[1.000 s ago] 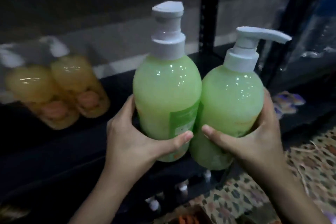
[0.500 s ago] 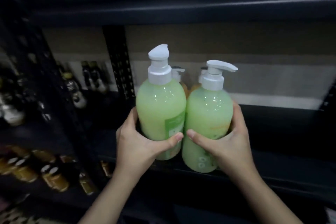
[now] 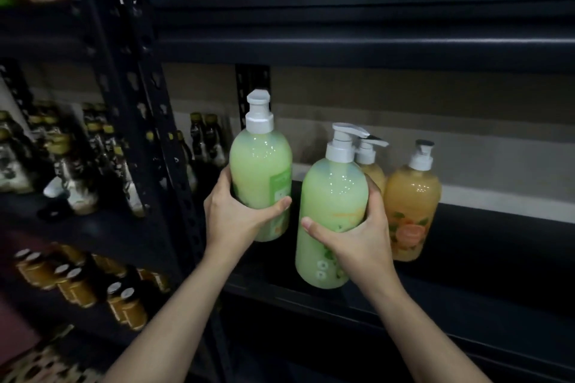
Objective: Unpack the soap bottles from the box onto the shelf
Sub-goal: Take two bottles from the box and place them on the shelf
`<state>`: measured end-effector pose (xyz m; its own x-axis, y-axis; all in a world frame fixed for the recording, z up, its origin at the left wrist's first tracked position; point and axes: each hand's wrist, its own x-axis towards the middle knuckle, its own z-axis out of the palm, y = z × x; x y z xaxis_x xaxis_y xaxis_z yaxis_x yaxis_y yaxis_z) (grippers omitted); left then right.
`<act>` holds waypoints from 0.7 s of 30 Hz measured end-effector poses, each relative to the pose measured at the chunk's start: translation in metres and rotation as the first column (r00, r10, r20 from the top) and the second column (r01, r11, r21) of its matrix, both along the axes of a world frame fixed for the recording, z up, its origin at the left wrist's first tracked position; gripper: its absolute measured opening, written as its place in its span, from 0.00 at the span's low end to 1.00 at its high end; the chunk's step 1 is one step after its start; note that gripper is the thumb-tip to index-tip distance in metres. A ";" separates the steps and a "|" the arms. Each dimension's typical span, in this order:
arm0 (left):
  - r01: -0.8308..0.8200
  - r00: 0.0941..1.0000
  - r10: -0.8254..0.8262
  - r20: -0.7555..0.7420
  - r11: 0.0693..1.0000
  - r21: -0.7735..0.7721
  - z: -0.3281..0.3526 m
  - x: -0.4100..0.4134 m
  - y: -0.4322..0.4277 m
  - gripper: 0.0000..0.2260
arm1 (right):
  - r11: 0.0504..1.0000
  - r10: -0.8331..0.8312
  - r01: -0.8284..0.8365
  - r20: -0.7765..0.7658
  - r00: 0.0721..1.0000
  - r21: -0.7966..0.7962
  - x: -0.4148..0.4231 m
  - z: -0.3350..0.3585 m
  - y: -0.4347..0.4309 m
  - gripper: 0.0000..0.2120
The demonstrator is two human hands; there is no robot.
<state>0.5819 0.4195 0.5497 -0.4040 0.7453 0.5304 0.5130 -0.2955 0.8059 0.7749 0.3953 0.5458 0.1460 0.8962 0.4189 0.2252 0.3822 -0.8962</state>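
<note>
Fingers [image 3: 374, 196] of the right hand [image 3: 357, 239] curl round the back of one green soap bottle [image 3: 329, 196], thumb across the front: a firm wrap at mid-body. Its base is down at the front edge of the shelf [image 3: 466, 308]; whether it touches the board, I can't tell. Over to the left hand [image 3: 236, 218]: same grip, clamped round the lower half of the second green bottle [image 3: 261, 171], and this one is clearly up in the air, upright, higher than its partner and just to its left.

Both look full to the shoulder, so I'd judge them heavy for a single hand, and that glossy plastic could slip. The wide belly is the place to hold, not the white pump head, which may swivel or pull loose.

Just behind and to the right, two orange soap bottles [image 3: 410, 202] stand on the same shelf, the nearer one close by the right hand. Further left, past the upright post [image 3: 174, 165], sit rows of small dark bottles [image 3: 205, 140], and below them yellow jars [image 3: 74, 286].
</note>
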 end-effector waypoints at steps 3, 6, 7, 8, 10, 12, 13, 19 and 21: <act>-0.013 1.000 0.013 0.008 1.000 -0.008 -0.005 -0.008 0.017 0.40 | 0.999 -0.018 0.018 0.030 0.999 -0.027 -0.008 -0.002 0.005 0.53; -0.044 0.999 0.045 0.030 0.998 -0.042 -0.015 -0.013 0.033 0.40 | 0.999 -0.030 0.031 0.042 0.999 -0.035 -0.013 -0.004 0.009 0.53; -0.044 0.998 0.045 0.040 0.998 -0.047 -0.019 -0.014 0.037 0.41 | 0.999 -0.034 0.035 0.042 0.999 -0.039 -0.014 -0.004 0.010 0.53; -0.038 0.998 0.040 0.049 0.998 -0.047 -0.024 -0.016 0.041 0.41 | 0.998 -0.036 0.037 0.039 0.999 -0.042 -0.014 -0.004 0.011 0.53; -0.022 0.998 0.024 0.058 0.999 -0.049 -0.032 -0.018 0.049 0.41 | 0.998 -0.040 0.042 0.038 0.998 -0.047 -0.013 -0.003 0.012 0.52; -0.001 0.998 0.005 0.061 0.998 -0.062 -0.041 -0.018 0.054 0.42 | 0.998 -0.045 0.047 0.038 0.998 -0.046 -0.010 -0.001 0.012 0.51; 0.007 0.998 -0.003 0.060 0.998 -0.069 -0.044 -0.017 0.055 0.42 | 0.998 -0.044 0.046 0.036 0.998 -0.045 -0.009 -0.001 0.012 0.50; 0.004 0.997 0.004 0.082 0.994 -0.106 -0.058 -0.014 0.059 0.42 | 0.998 -0.048 0.049 0.023 0.999 -0.044 -0.004 0.003 0.007 0.49; 0.000 0.996 0.010 0.087 0.994 -0.113 -0.061 -0.013 0.061 0.42 | 0.998 -0.048 0.049 0.024 0.999 -0.043 -0.003 0.003 0.007 0.49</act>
